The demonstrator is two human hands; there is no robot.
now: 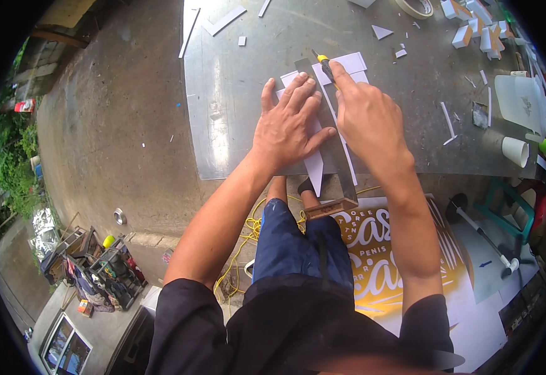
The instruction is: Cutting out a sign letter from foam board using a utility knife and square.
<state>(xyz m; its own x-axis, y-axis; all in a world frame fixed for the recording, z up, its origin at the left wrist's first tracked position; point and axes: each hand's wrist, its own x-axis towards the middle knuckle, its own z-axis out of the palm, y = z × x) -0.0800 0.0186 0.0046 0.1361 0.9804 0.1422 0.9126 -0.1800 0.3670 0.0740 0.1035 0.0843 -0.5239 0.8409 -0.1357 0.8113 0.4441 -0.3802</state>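
Note:
My right hand (370, 119) grips a yellow and black craft knife (323, 62), its tip directed away from me over the table. Spread flat, my left hand (288, 125) presses on a white board piece (314, 167) and on or beside the metal blade of a try square (336, 156). The square's wooden stock (331, 208) juts past the table's near edge. Another white board piece (350, 63) lies under and beyond the knife, and a narrow white strip (343, 140) runs along the blade's right side. My left palm hides part of the board.
White offcuts (225, 20) are scattered over the metal-topped table (223, 81). A tape roll (415, 6), white blocks (463, 36), a plastic tub (521, 103) and a white cup (515, 152) stand to the right. Below lie a yellow cord (238, 250) and a printed banner (373, 300).

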